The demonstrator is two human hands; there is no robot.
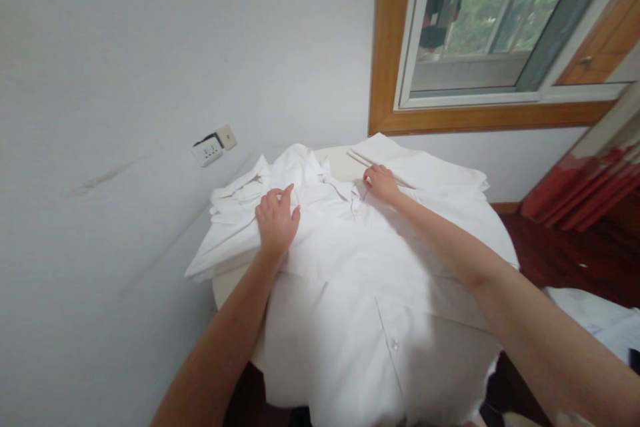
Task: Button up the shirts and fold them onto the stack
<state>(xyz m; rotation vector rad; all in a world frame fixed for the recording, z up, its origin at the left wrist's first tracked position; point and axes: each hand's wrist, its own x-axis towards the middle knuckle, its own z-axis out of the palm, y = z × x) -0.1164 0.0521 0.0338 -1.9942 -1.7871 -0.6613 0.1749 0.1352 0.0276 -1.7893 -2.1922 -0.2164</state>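
White cloth lies before us: a shirt (345,247) over the table (230,287), its long axis running from mid-frame toward the bottom edge. At centre left, the left hand (279,217) rests on it, fingers loosely spread; the right hand (381,182), nearer the front opening (357,207), curls, though we can't tell whether it pinches fabric. We can read no label or writing.

We count one left grip (277,219), one right grip (381,183), one bench (340,161), two wall plates (208,151), one window (493,20) and one curtain (575,190). White garments (345,240) overlap on the bench, so we cannot tell how many there are.
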